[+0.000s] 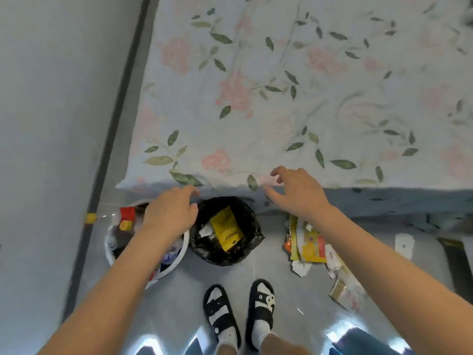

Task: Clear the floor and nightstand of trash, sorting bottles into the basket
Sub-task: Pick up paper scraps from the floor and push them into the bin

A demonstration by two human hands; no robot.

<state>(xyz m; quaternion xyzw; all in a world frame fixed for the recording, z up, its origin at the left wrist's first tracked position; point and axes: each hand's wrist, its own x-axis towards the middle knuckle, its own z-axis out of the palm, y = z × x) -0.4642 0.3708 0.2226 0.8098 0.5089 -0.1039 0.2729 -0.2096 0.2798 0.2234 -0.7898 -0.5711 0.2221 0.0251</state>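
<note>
A white basket [110, 254] stands on the floor at the left, holding plastic bottles [125, 221] with red and yellow caps. Right of it sits a bin lined with a black bag [252, 242]; a yellow packet [226, 228] and white paper lie inside. My left hand [170, 213] hovers over the basket with its fingers spread and nothing in it. My right hand [298, 192] is held above the floor by the bed edge, fingers apart and holding nothing. Crumpled wrappers and paper scraps [311, 248] lie on the floor under my right forearm.
A bed with a floral sheet [281, 98] fills the upper view, its edge just past both hands. A wall with a dark baseboard [112, 139] runs along the left. My feet in black sandals [240, 311] stand on the grey floor. More packets [346, 290] lie at the right.
</note>
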